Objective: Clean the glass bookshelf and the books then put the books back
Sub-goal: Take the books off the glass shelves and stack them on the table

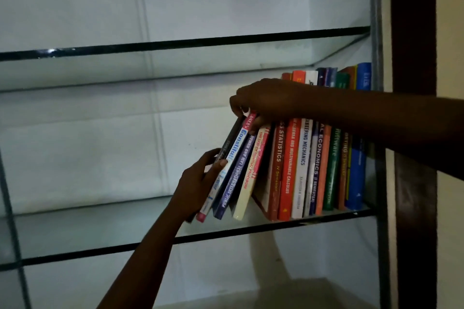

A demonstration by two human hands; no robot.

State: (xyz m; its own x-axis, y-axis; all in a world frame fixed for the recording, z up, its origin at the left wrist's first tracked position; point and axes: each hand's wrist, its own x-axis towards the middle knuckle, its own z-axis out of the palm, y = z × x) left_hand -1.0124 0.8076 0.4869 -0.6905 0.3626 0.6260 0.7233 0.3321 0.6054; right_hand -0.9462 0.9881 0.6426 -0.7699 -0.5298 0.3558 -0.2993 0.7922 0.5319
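A row of books point(308, 165) stands at the right end of a glass shelf point(100, 228). The books on the left of the row lean left: a dark book point(232, 137), a white and pink book point(226, 170), a blue book point(234, 178) and a cream book point(251, 170). My left hand point(198, 180) grips the lower part of the dark and the white and pink books, thumb across the spines. My right hand point(263, 100) reaches in from the right and pinches the tops of these leaning books. Its forearm hides the upper spines of the upright books.
An upper glass shelf point(175, 44) runs above with nothing on it. The left part of the books' shelf is bare glass. A metal upright point(376, 20) and a dark wooden frame point(414, 32) close the case on the right. Another metal upright point(12, 221) stands at the left.
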